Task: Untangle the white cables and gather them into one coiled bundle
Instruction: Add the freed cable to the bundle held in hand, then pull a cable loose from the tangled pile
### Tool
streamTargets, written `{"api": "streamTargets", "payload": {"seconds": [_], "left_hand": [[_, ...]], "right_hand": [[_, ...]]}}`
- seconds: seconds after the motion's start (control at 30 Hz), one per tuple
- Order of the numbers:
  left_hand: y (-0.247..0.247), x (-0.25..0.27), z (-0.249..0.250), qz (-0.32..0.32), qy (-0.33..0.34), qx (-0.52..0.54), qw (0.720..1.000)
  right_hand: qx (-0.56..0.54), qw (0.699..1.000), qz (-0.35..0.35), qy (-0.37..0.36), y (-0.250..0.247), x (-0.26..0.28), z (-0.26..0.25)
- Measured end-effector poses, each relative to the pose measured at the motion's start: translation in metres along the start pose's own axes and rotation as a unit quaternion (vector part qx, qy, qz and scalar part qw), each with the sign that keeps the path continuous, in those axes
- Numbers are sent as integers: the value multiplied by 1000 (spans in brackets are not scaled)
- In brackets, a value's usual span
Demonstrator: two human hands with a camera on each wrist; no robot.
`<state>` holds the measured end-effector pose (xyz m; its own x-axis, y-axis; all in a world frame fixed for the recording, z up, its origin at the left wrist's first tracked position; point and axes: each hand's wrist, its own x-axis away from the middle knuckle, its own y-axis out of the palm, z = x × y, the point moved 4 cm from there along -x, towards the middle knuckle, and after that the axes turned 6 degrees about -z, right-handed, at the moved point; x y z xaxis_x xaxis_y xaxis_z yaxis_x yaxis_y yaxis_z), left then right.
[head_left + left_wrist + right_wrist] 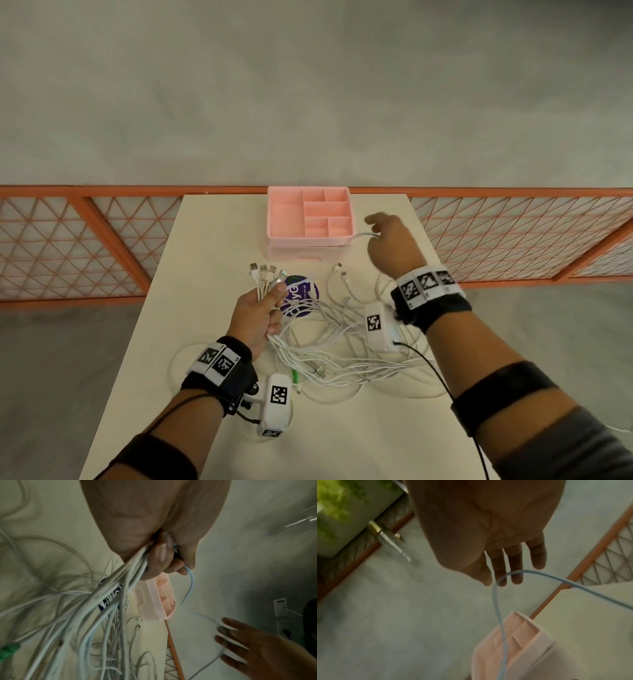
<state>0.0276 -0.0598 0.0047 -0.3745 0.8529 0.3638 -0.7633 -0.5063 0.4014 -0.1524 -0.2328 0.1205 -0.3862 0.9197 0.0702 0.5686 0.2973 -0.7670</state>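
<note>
A tangle of white cables point(342, 353) lies spread over the middle of the cream table point(212, 257). My left hand point(263, 308) grips several of them just below their USB plugs point(265, 270), which fan out above the fist. In the left wrist view the strands point(120, 585) run out from under the curled fingers point(163, 555). My right hand point(390, 243) is raised beside the pink box. Its fingers point(505, 568) are straight and spread, and one white cable point(496, 601) loops across them. That cable point(359, 235) runs back toward my left hand.
A pink compartment box point(310, 216) stands at the table's far edge. A round purple sticker point(301, 294) lies under the cables. A green connector point(294, 375) sits in the tangle. An orange mesh railing point(513, 233) runs behind the table.
</note>
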Motion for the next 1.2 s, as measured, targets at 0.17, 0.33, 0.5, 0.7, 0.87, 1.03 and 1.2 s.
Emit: {"api": "streamTargets", "payload": {"seconds": [0.17, 0.33, 0.5, 0.7, 0.87, 1.03, 1.2], "left_hand": [[21, 1, 9, -44, 19, -28, 998], [29, 2, 15, -53, 26, -31, 998], [20, 3, 12, -16, 29, -35, 999], [12, 5, 7, 6, -5, -19, 1000], [18, 7, 9, 8, -10, -7, 1000], [37, 6, 15, -14, -12, 17, 1000], [62, 8, 30, -43, 16, 18, 999]], "right_hand": [[47, 963, -226, -141, 59, 34, -16], [5, 961, -239, -136, 77, 34, -3], [0, 997, -39, -61, 30, 7, 37], [-274, 924, 204, 170, -60, 4, 127], [-421, 811, 285, 289, -102, 28, 194], [-371, 826, 192, 377, -66, 48, 207], [-434, 865, 177, 178, -1, 42, 124]]}}
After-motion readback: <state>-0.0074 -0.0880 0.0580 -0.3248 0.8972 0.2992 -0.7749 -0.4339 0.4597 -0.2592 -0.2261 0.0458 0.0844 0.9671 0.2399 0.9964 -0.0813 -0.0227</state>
